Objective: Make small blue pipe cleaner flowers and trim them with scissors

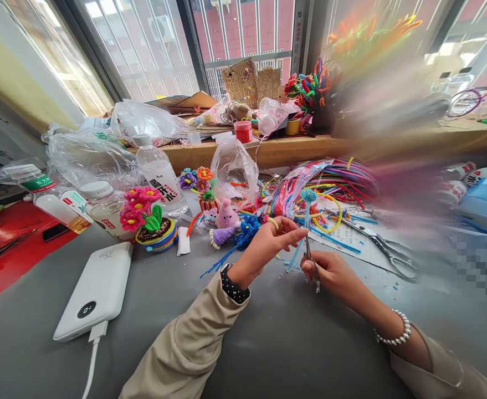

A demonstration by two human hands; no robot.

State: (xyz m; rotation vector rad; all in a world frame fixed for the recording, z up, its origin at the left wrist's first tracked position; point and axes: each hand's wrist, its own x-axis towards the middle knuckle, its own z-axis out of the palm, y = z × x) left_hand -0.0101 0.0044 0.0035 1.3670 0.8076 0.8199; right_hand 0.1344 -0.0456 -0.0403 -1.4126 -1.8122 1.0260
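Observation:
My left hand is closed in a pinch on a light blue pipe cleaner, which stands upright with a small fuzzy curl at its top. Small metal scissors are in my right hand, their blades pointing up near my left fingertips. Whether the blades touch the pipe cleaner I cannot tell. Another light blue strand slants down between the hands. Beside my left hand lie a dark blue pipe cleaner bundle and a pink crocheted figure. Blue fuzz bits dot the grey table.
Larger scissors rest on paper at right, by bundled coloured pipe cleaners. At left are a white power bank with its cable, a potted pink pipe cleaner flower and a water bottle. The upper right is smeared.

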